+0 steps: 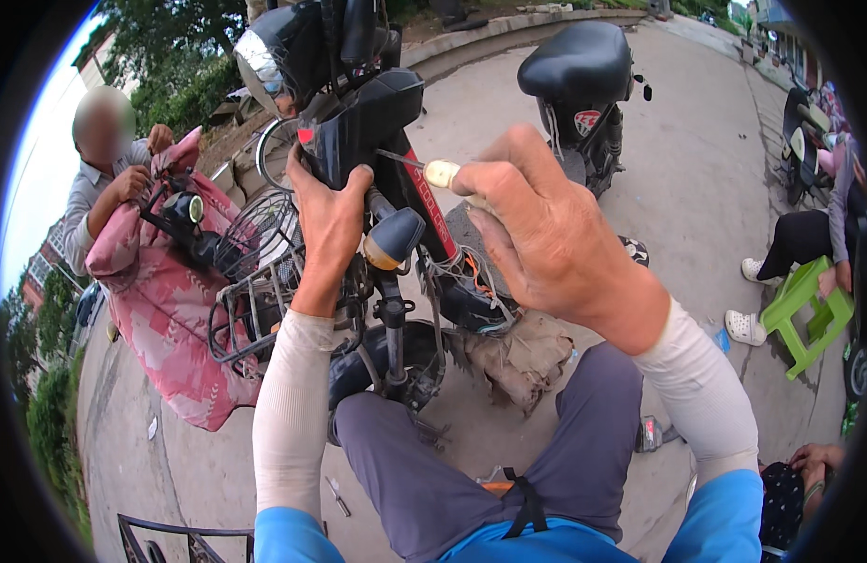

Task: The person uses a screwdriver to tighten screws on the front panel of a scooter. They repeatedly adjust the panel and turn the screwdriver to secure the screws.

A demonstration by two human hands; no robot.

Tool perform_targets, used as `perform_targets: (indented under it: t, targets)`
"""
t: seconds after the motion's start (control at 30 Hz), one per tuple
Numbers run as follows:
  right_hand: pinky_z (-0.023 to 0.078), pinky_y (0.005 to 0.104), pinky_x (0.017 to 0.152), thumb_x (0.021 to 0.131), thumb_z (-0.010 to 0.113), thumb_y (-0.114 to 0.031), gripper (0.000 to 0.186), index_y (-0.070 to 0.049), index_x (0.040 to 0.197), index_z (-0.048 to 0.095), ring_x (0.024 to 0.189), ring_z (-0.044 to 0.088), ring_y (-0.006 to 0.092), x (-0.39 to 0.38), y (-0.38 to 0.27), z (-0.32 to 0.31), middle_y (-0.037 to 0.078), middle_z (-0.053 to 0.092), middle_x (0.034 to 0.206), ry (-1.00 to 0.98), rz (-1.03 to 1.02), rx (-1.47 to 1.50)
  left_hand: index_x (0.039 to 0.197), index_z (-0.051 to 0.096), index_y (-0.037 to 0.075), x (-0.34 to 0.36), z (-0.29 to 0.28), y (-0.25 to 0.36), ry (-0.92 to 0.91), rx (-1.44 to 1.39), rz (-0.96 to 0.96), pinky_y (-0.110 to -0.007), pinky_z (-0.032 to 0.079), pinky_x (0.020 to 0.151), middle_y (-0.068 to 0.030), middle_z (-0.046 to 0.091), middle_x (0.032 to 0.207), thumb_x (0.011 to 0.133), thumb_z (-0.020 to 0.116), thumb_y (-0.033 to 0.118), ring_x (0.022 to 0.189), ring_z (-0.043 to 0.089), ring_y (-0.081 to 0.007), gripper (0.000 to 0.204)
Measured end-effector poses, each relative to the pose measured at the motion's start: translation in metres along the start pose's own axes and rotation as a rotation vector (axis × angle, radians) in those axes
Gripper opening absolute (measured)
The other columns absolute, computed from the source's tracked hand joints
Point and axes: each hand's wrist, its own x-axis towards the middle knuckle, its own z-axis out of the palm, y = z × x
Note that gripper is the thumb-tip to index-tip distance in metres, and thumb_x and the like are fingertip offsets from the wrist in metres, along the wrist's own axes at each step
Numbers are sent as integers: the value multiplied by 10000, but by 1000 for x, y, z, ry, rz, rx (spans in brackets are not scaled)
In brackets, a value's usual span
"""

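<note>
My right hand is closed around the pale handle of a screwdriver. Its thin metal shaft points left, with the tip at the edge of a black plastic cover on an electric scooter's front. From below, my left hand grips that cover, thumb on the near side and fingers on the far side. Under my left hand sits a turn signal with an orange lens. Beside the screwdriver tip runs a red panel. Loose wires hang out lower down.
On the left a person holds a bike draped in a pink quilted cover, near a wire basket. A black scooter seat stands behind. To the right is a green stool beside a seated person. A small tool lies on the ground.
</note>
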Motion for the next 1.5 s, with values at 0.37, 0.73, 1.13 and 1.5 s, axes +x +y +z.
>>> perform_targets:
  t: [0.37,0.73,1.13,1.5]
  targets:
    - [564,449,615,983,753,-103,286,-5,1212,613,749,700,412,3,4,-1,182,602,1066,0,-100,-110,1633,251,-135,1,-1,-1,-16,-49,-21,-453,369,1249,-373,463,1562,844,787,342,1435,519,-458,1066]
    - [566,414,691,962,762,-43,357,-11,1278,599,793,674,345,1,10,-5,179,615,1134,-60,-149,-147,1630,267,-139,0,-1,-4,10,-32,-2,-456,358,1259,-372,458,1569,841,795,336,1454,500,-463,1062]
    - [575,495,747,993,718,-39,341,-35,1301,573,897,700,457,4,5,-6,217,611,1095,-78,-18,-99,1628,268,-150,-1,3,3,9,-14,5,-459,343,1269,-378,450,1583,850,785,333,1472,485,-471,1052]
    - [566,525,697,957,752,-60,273,-9,1189,619,778,676,452,5,-1,0,185,579,1091,30,-8,-53,1634,270,-138,3,1,-2,2,-19,-2,-450,351,1263,-374,456,1580,843,791,333,1463,498,-462,1057]
